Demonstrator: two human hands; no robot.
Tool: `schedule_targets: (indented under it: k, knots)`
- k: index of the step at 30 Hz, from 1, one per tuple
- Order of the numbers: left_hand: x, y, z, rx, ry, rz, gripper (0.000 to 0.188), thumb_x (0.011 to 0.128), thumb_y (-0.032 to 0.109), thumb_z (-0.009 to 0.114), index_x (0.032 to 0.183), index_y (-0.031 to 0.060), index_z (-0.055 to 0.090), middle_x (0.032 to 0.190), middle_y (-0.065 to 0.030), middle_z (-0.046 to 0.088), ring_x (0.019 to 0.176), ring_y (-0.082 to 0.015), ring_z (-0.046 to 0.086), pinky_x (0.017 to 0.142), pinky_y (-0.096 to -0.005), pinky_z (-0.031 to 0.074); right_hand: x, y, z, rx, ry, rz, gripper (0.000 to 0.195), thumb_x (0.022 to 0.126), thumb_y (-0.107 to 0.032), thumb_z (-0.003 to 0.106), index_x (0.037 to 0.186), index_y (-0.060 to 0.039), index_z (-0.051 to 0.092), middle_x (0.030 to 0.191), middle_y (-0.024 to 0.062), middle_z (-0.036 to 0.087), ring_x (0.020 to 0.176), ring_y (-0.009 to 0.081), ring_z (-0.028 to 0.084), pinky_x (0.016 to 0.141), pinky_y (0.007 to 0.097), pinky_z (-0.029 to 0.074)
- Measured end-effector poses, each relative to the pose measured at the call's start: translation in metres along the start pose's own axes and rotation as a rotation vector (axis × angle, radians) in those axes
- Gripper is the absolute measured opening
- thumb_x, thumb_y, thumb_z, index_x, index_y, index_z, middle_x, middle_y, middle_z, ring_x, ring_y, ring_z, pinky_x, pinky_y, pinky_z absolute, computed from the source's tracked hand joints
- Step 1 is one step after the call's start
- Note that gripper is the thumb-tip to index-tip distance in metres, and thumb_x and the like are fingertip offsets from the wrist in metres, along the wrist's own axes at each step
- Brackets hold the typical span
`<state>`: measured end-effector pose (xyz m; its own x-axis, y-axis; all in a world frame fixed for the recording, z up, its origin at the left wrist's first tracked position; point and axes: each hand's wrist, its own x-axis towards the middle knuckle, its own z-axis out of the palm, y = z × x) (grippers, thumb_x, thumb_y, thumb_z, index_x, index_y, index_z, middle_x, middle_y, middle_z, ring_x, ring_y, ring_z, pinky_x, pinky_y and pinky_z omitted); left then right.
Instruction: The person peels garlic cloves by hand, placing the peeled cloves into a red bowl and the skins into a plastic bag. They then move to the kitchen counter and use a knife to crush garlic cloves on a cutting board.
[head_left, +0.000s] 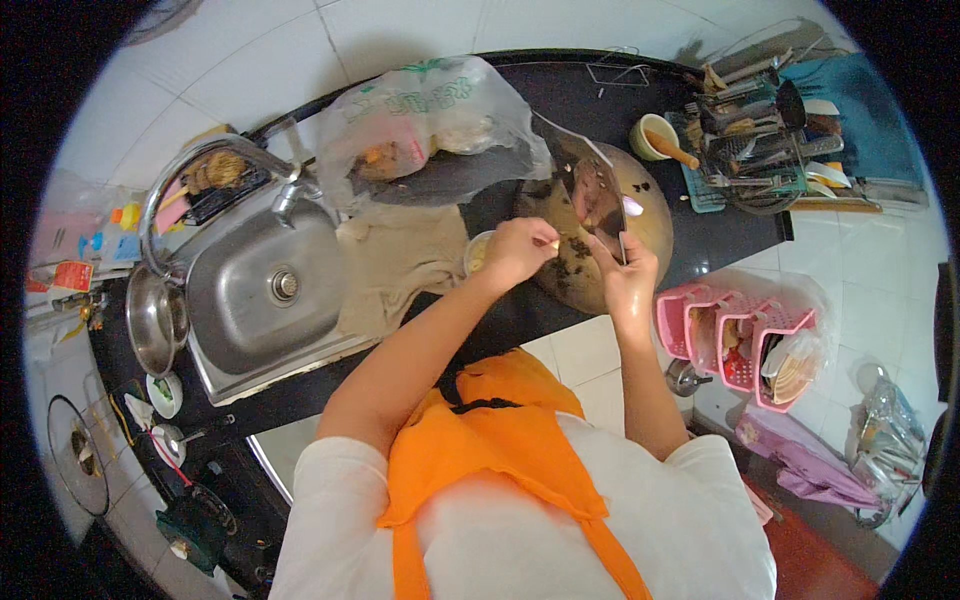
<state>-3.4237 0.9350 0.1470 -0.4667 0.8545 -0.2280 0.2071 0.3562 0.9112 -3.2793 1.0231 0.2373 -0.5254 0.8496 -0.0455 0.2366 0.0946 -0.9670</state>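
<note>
My right hand (630, 274) grips a cleaver (600, 187), its broad blade tilted up over a round wooden chopping board (651, 225). Between the fingertips of my left hand (521, 251) is a small pale piece (556, 244), perhaps garlic. That hand is above the board's left side. Dark chopped bits (577, 246) are scattered across the wood. A purple-white piece (632, 205), perhaps shallot or garlic, lies right of the blade. Partly hidden behind my left hand, a small bowl (475, 253) holds pale pieces.
A clear plastic bag (442, 127) with food stands behind a beige cloth (405, 247). Left of these is a steel sink (262, 300) with a curved tap (217, 142). A cup with a wooden-handled tool (660, 142) and a utensil rack (757, 142) stand right. Pink baskets (735, 322) sit below the counter.
</note>
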Motion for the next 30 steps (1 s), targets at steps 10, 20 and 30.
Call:
schedule_targets:
  k: [10,20,30]
  knots:
    - [0.040,-0.042,0.083,0.435,-0.064,-0.020,0.011,0.080,0.013,0.074,0.090,0.0095,0.074,0.103,-0.0132,0.067,0.099,-0.0339,0.066,0.086,-0.0458,0.052,-0.019,0.008,-0.049,-0.315,0.093,-0.027,0.020,0.084,-0.003,0.074,0.104,-0.0078,0.075,0.069,0.0087,0.067,0.061,0.0105,0.056,0.061,0.0284,0.047]
    - [-0.012,-0.023,-0.025,-1.094,-0.008,-0.371,0.044,0.089,-0.005,0.054,0.133,-0.0089,0.054,0.126,-0.0155,0.061,0.122,-0.0258,0.059,0.110,-0.0336,0.047,-0.020,0.013,-0.025,-0.178,0.009,0.035,0.013,0.088,-0.004,0.073,0.101,-0.0036,0.073,0.070,-0.0022,0.061,0.063,0.0042,0.049,0.058,0.0227,0.041]
    - [-0.087,0.030,-0.146,-1.062,0.208,-0.150,0.040,0.102,0.007,0.056,0.139,-0.0050,0.049,0.134,-0.0160,0.060,0.124,-0.0206,0.060,0.107,-0.0294,0.049,-0.024,-0.004,0.057,-0.095,-0.217,-0.042,0.019,0.087,-0.006,0.075,0.105,-0.0088,0.075,0.060,-0.0022,0.050,0.057,0.0054,0.042,0.053,0.0259,0.038]
